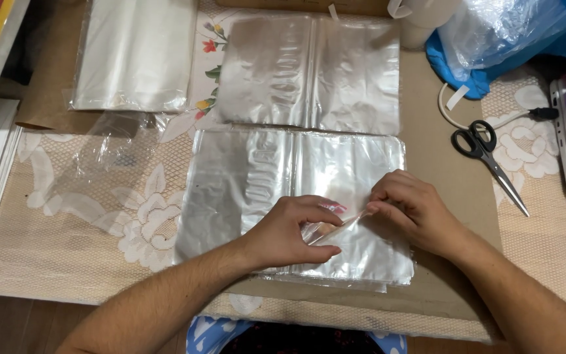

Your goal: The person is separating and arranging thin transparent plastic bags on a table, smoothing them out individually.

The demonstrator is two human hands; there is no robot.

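- We see our left hand [292, 233] resting on the near stack of clear plastic sleeves [250, 190], with thumb and forefinger pinched together on a thin transparent strip [335, 229].
- Our right hand [410, 210] holds the other end of the same strip, its fingertips closed on it, just beside the left hand; the other fingers are curled.
- The strip runs between both hands, slightly raised over the right half of the near stack.
- This near stack lies on a brown cardboard sheet [440, 177], in the middle of the table, directly before us.
- A second stack of sleeves [309, 72] lies just behind the first one, touching its far edge or almost so; we cannot tell which.
- A third pile of clear bags [132, 52] is at the far left, well apart from the hands.
- Black scissors [486, 157] lie to the right of the cardboard, closed, near a white cable [450, 117].
- A blue plastic bag [512, 39] stands at the far right corner.
- Under everything is a lace tablecloth [99, 229] with flower pattern.
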